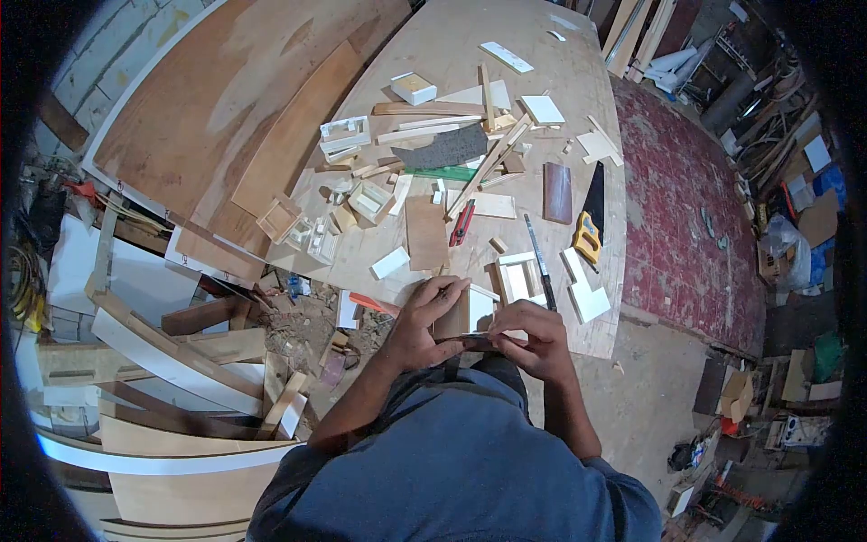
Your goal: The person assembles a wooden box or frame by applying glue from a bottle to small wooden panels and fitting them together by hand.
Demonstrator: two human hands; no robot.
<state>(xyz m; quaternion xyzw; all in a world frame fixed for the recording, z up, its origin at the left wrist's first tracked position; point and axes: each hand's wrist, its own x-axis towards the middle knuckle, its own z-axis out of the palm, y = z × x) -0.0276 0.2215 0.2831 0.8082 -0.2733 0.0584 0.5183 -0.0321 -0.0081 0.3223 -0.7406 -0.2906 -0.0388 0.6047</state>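
At the near edge of the wooden table, my left hand (423, 323) grips the left side of a small wooden box-like piece (456, 314) with a white part. My right hand (533, 336) is at its right side, fingers pinched together near the edge closest to my body; anything between those fingertips is too small to make out. Just beyond my right hand lie a pale wooden frame (517, 275) and a long thin dark tool (539, 256). A red tool (462, 223) rests a little farther off.
The table (361, 262) bears a yellow-handled saw (589, 237), a brown block (557, 192), a dark grey sheet (442, 149), wood strips and small boxes. Large boards (226, 117) lean at the left. Scraps cover the ground at the lower left.
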